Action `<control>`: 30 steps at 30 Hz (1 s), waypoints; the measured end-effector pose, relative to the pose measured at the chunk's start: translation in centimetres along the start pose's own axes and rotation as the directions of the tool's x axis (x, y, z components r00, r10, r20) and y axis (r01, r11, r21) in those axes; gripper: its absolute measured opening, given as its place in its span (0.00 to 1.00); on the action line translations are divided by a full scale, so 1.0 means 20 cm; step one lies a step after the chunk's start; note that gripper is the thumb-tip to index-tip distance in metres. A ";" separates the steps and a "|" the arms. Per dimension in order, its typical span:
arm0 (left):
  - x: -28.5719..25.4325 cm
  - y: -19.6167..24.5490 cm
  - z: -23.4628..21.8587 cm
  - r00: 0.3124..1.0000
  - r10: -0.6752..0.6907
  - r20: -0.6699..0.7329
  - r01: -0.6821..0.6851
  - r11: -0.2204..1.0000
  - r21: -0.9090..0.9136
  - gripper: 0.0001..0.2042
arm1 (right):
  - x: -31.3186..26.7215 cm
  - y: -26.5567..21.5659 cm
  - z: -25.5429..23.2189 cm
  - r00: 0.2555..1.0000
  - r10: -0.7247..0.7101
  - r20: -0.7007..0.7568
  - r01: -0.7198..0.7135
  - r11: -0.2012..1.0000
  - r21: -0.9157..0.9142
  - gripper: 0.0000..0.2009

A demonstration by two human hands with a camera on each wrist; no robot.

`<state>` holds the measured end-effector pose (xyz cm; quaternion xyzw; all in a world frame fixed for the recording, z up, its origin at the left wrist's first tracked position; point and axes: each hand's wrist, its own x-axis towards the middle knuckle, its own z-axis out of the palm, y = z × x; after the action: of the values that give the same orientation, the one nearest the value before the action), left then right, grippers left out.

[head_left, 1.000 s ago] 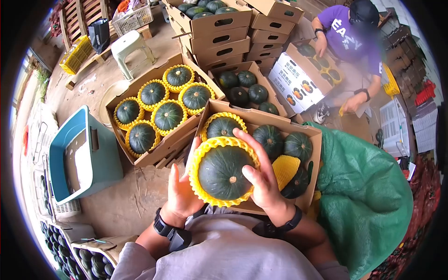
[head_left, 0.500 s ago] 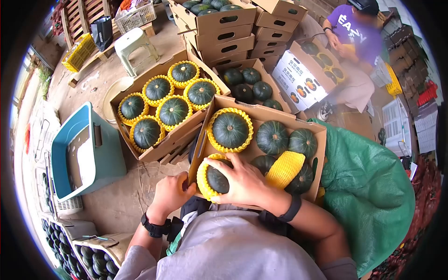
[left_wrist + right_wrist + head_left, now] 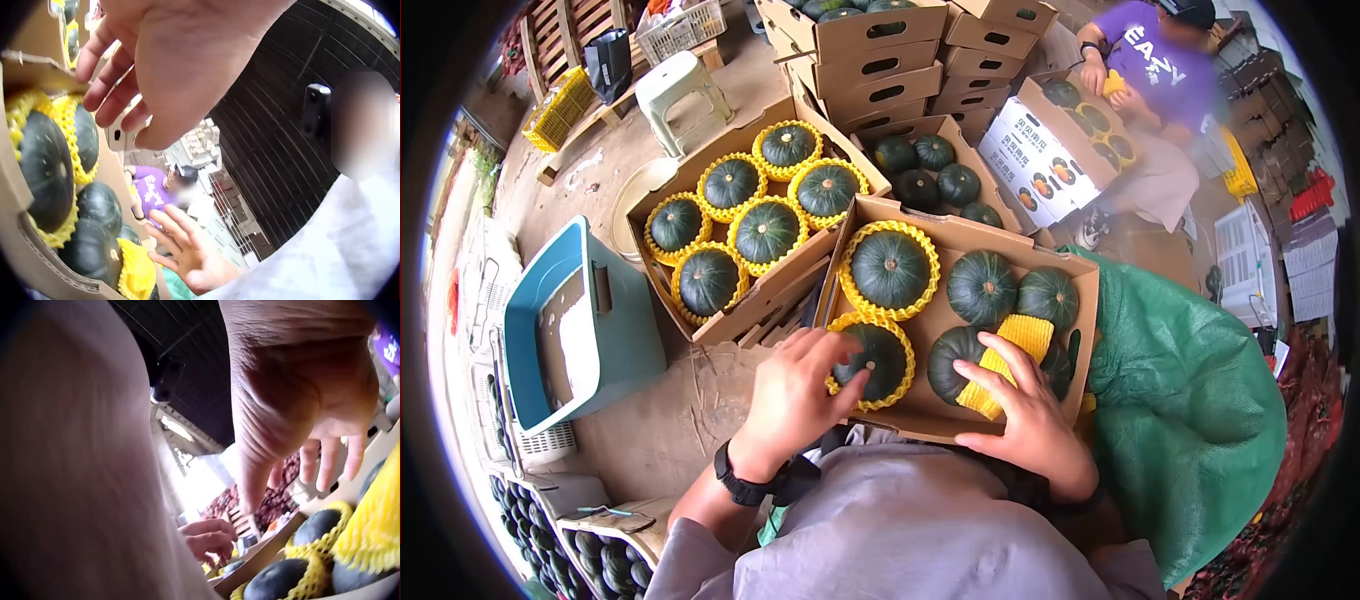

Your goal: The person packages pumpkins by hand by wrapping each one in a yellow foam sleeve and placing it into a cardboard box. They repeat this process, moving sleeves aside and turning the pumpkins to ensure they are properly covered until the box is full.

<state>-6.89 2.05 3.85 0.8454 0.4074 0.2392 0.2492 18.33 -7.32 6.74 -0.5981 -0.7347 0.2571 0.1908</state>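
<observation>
In the head view an open cardboard box (image 3: 960, 432) holds several dark green pumpkins. Two at its left side wear yellow foam nets: a back one (image 3: 890, 270) and a front one (image 3: 878, 362). My left hand (image 3: 795, 385) hovers by the front netted pumpkin, its fingers loosely bent and gripping nothing. Over the box's front right is my right hand (image 3: 1035, 425), fingers spread and holding nothing. Beneath its fingertips, a flat yellow foam net (image 3: 1025, 340) lies across bare pumpkins. The left wrist view shows the right hand (image 3: 194, 250) with spread fingers above that net (image 3: 136, 269).
A second box (image 3: 745, 325) of netted pumpkins stands at the left, and another (image 3: 1000, 195) with bare ones lies behind. Stacked cartons (image 3: 880, 70) rise at the back. A blue tub (image 3: 625, 330) is left, a green sack (image 3: 1180, 400) right. Another person (image 3: 1150, 60) sits back right.
The netted pumpkin went from both hands down into the box's front left corner, and the right hand let it go. That hand then moved right, over the loose foam net.
</observation>
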 end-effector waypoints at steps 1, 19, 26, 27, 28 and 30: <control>0.05 0.02 0.06 0.991 0.114 0.070 -0.111 0.993 -0.046 0.16 | -0.07 0.06 0.03 0.998 0.049 0.029 -0.047 0.996 -0.069 0.34; 0.21 0.30 0.13 0.931 0.287 0.224 -0.217 0.932 -0.291 0.18 | -0.01 0.02 -0.09 0.966 0.013 -0.257 0.105 0.891 0.441 0.19; 0.28 0.39 0.19 0.868 0.325 -0.376 -0.303 0.946 0.117 0.24 | 0.05 0.15 0.09 0.875 0.421 -0.240 0.033 0.443 0.896 0.17; 0.27 0.38 0.25 0.870 0.295 -0.396 -0.267 0.956 0.124 0.38 | 0.10 0.17 0.13 0.768 0.501 -0.399 0.180 0.430 0.885 0.16; 0.29 0.43 0.25 0.902 0.304 -0.307 -0.335 0.941 -0.052 0.44 | 0.13 0.18 0.14 0.624 0.573 -0.531 0.323 0.429 0.843 0.15; 0.30 0.48 0.31 0.967 0.253 -0.019 -0.227 0.830 -0.509 0.43 | 0.14 0.17 0.18 0.621 0.318 -0.716 0.315 0.736 0.600 0.10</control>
<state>5.64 0.33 6.23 0.8000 0.2147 0.3462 0.4406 18.27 -4.64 1.80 -0.5359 -0.4279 0.2187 0.6942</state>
